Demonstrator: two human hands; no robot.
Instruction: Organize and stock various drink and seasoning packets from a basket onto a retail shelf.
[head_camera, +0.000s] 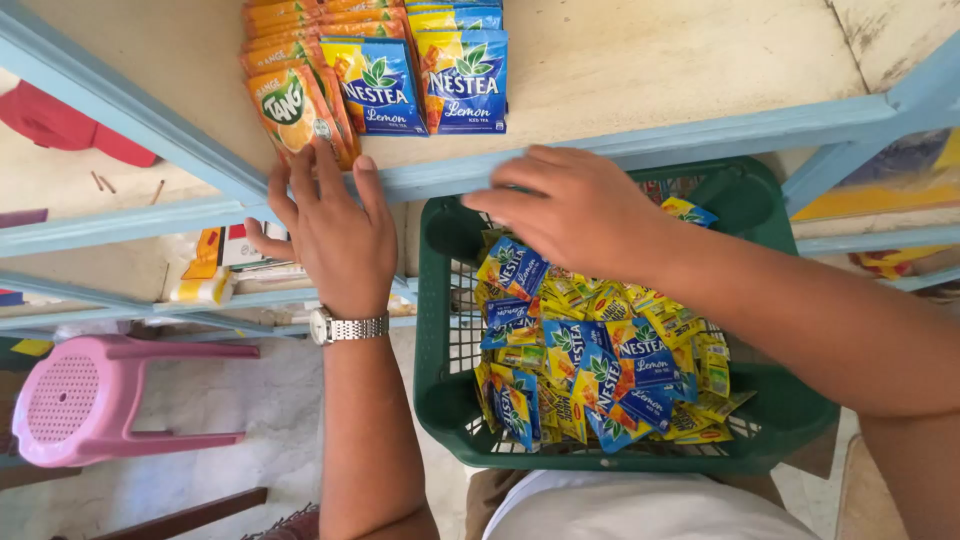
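On the pale shelf (620, 60), the left hand (335, 235) rests flat-fingered on orange sachets (295, 105) lying lengthwise away, while the right hand (575, 205) hovers empty, fingers loosely spread, over the green plastic basket (440, 330).

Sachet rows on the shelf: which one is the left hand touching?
The left hand rests its fingertips on the orange sachet row, leftmost on the shelf; the two blue sachet rows beside it lie untouched.

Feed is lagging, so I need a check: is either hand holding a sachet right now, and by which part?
Neither grip is closed on anything. The left hand lies flat, fingertips on the orange sachets at the shelf edge. The right hand hovers open above the green basket.
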